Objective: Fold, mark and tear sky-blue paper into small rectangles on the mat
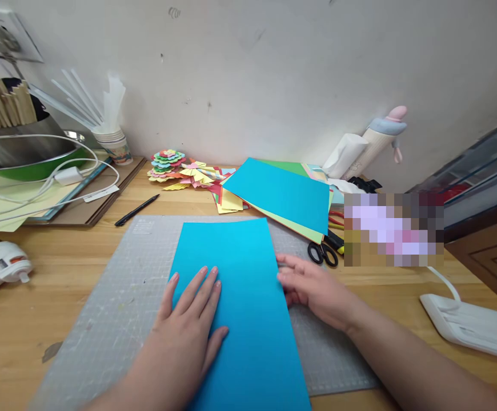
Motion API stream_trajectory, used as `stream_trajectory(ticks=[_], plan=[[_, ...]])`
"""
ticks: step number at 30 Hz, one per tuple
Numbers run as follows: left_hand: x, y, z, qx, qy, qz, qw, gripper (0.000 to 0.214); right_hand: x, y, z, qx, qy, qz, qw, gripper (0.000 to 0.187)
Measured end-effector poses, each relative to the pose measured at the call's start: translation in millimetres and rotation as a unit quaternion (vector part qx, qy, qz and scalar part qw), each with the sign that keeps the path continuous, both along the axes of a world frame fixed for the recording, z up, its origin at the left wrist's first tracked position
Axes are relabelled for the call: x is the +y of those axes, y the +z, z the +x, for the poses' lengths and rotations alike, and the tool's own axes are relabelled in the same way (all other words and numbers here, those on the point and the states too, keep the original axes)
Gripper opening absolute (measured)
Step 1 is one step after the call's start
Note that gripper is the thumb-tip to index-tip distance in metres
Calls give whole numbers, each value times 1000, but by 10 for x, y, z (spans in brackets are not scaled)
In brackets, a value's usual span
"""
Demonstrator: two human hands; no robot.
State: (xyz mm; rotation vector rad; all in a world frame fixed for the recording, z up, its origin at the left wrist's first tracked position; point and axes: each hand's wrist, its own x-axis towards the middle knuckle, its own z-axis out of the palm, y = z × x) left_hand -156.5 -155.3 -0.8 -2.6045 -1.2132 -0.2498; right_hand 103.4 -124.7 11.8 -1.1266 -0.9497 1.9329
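Note:
A bright blue sheet of paper [240, 285] lies lengthwise on a grey cutting mat [120, 297] on the wooden desk. My left hand [188, 319] rests flat on the sheet's left part, fingers stretched out and slightly spread. My right hand [312, 285] sits at the sheet's right edge, fingers extended and touching that edge, holding nothing.
Black scissors [323, 252] lie just right of the mat. A stack of coloured paper [283, 194] and folded paper flowers [175, 168] sit behind it. A black pen [137, 210], a glue gun [0, 265], cables, cups and a white power strip [475, 325] surround the mat.

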Motion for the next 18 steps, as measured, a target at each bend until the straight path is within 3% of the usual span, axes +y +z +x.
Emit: stream_trajectory(ticks=[3,11,18], plan=[[8,-19,-27,-2,-11,1,1000,56,-40,-40,-64,-11,61,20,998,40],[37,-53,-99,-7,-13,0,1000,64,-20,-88,-63,72,59,-2,996,35],[90,-38,-188,0,4,-6,1000,72,-76,-119,-47,79,27,-20,996,34]])
